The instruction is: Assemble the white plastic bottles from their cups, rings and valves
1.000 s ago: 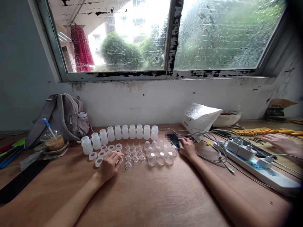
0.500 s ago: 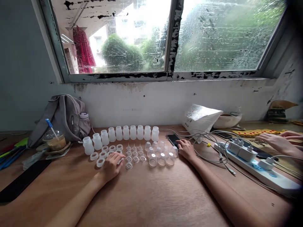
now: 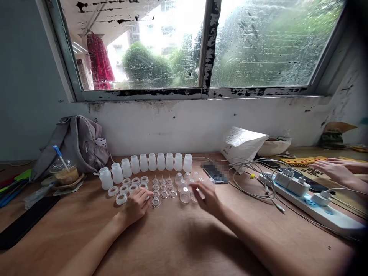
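Down the middle of the table, my left hand lies over the front white rings, its fingers stretched forward and loosely spread. A pale ring edge shows by its fingertips; part of that row is hidden. Just right of it stand several clear bottle nipples in rows. My right hand, slightly blurred, hovers over the clear dome caps with fingers apart, covering some of them. Frosted white bottles form a curved row behind. A lit phone lies beyond my right hand.
Cables and a white power strip occupy the right side, near another person's hands. A white pouch stands by the wall. On the left are a grey backpack, a drink cup and a black flat object.
My right hand has left the phone and moved left and toward me, over the clear caps. The phone's screen is now lit. My left hand has stayed by the rings.
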Action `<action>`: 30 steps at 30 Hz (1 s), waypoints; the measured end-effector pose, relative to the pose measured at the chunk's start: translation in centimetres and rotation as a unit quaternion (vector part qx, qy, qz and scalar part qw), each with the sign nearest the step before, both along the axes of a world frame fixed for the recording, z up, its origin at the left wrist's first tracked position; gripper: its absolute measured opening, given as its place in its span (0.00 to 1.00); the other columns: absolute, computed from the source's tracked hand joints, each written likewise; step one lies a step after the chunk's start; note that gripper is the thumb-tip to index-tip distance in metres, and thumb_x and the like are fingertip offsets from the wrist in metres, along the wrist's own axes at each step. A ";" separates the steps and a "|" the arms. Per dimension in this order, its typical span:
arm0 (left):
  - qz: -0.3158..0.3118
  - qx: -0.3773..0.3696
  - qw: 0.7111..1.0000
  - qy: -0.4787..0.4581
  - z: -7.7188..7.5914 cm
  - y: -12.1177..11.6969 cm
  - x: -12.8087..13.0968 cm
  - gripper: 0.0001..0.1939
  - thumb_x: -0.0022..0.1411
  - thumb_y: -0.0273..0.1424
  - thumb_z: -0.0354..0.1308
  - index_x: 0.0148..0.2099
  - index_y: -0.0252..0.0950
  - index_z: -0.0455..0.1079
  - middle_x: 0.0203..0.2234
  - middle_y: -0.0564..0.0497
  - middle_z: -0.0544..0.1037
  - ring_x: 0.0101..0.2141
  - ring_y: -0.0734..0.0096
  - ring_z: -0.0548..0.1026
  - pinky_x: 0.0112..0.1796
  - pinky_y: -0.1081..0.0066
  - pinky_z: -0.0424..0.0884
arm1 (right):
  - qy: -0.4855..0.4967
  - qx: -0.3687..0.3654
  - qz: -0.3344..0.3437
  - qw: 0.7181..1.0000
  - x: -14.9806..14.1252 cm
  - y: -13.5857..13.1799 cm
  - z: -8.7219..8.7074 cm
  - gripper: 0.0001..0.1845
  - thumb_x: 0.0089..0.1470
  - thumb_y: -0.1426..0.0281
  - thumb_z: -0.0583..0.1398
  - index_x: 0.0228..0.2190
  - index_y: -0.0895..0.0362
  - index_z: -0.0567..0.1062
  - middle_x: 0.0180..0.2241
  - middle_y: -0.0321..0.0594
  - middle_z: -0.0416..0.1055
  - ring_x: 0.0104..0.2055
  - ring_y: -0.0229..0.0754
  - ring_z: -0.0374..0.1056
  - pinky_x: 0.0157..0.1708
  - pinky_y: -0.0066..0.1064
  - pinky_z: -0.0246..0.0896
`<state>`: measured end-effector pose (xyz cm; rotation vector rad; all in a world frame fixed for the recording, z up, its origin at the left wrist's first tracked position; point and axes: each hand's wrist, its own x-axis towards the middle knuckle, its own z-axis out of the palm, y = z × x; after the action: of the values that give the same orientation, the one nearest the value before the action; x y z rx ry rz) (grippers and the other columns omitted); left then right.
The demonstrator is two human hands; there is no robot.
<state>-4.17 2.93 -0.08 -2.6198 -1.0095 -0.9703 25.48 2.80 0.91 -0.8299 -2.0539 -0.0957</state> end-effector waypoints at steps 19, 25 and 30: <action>-0.044 -0.097 0.991 0.079 -0.2 -0.8 0.6 0.09 0.60 0.25 0.46 0.35 0.36 0.67 0.29 0.51 0.72 0.32 0.71 0.69 0.35 0.71 0.66 | -0.188 -0.140 0.082 0.969 -4.7 -2.3 -1.6 0.11 0.53 0.76 0.50 0.38 0.57 0.69 0.36 0.42 0.68 0.39 0.41 0.62 0.40 0.32 0.57; -0.020 -0.062 0.996 0.063 0.0 -0.1 -0.2 0.08 0.59 0.26 0.47 0.35 0.37 0.67 0.29 0.51 0.73 0.33 0.70 0.70 0.36 0.70 0.66 | -0.190 -0.146 0.082 0.967 -4.7 -2.2 -1.5 0.11 0.53 0.76 0.51 0.38 0.56 0.69 0.36 0.41 0.68 0.39 0.41 0.62 0.41 0.32 0.57; 0.074 -0.031 0.996 0.031 0.3 0.9 -1.6 0.06 0.58 0.27 0.48 0.35 0.37 0.66 0.31 0.49 0.72 0.35 0.66 0.68 0.38 0.66 0.65 | -0.186 -0.144 0.088 0.968 -4.7 -2.2 -1.5 0.11 0.53 0.76 0.51 0.37 0.57 0.69 0.36 0.42 0.68 0.40 0.41 0.62 0.41 0.32 0.57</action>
<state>-5.81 3.83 0.18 -2.5618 -1.2172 -0.8319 20.78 0.57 -0.58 -0.8468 -2.5306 0.1631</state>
